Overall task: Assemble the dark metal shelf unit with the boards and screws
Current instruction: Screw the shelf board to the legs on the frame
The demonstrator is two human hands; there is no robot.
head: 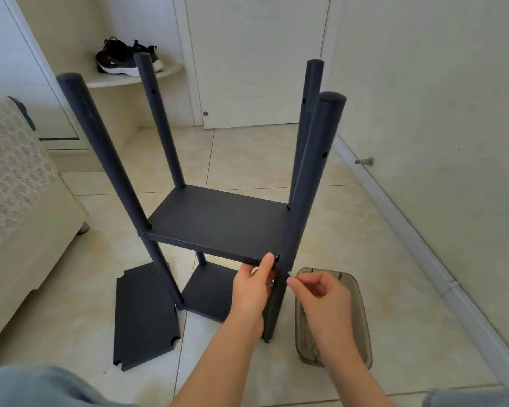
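Note:
The dark shelf unit stands on the tiled floor on its round posts, with a middle board fitted between them and a lower board near the floor. My left hand grips the middle board's near right corner, thumb on top, beside the near right post. My right hand pinches a small silver screw whose tip touches that post just below the board. A loose dark board with notched corners lies flat on the floor to the left.
A translucent grey plastic tray sits on the floor right of the near post. A cream sofa fills the left side. The wall and its baseboard run along the right. Black sneakers rest on a corner ledge behind.

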